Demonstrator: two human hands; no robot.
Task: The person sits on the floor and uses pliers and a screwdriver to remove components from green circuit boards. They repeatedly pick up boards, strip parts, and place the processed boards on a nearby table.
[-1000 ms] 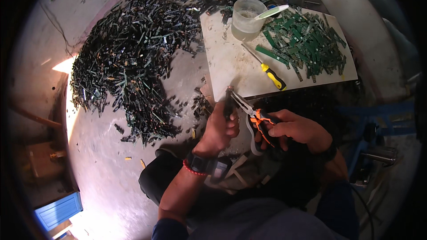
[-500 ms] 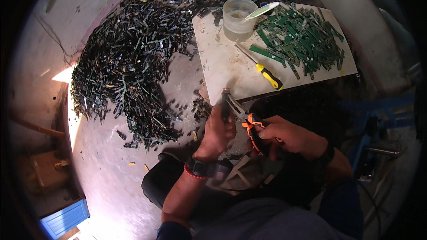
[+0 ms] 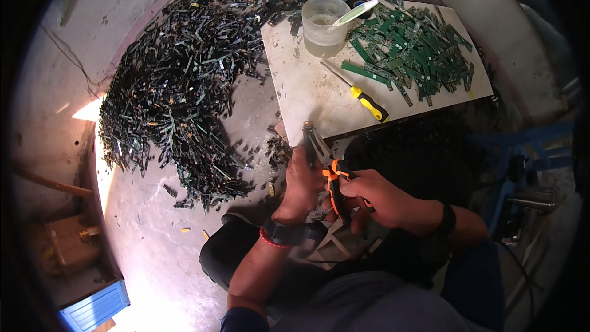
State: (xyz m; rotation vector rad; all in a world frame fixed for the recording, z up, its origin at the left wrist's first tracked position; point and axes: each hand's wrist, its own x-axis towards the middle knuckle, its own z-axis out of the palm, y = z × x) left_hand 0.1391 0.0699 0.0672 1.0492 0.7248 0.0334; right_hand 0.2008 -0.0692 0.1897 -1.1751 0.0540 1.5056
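My left hand (image 3: pixel 298 183) is closed around a narrow dark strip (image 3: pixel 308 141), which stands up out of the fist and has a coppery tip. My right hand (image 3: pixel 386 198) grips pliers (image 3: pixel 334 189) with orange and black handles. Their long metal jaws lie along the strip's right side, close to its upper end; whether they pinch it, I cannot tell. Both hands are just in front of the white board's near edge. On the board (image 3: pixel 289 101) lies a screwdriver (image 3: pixel 369 104) with a yellow and black handle.
A cloudy plastic tub (image 3: pixel 324 34) of liquid stands on the board, with a white-green handled tool (image 3: pixel 356 12) across its rim. Beside it is a heap of green circuit board strips (image 3: pixel 418 55). A large pile of dark strips (image 3: pixel 184 86) spreads over the floor at left.
The pliers and my right hand have shifted a little left and down. Their jaws now lie more upright, closer along the dark strip. My left hand has barely moved.
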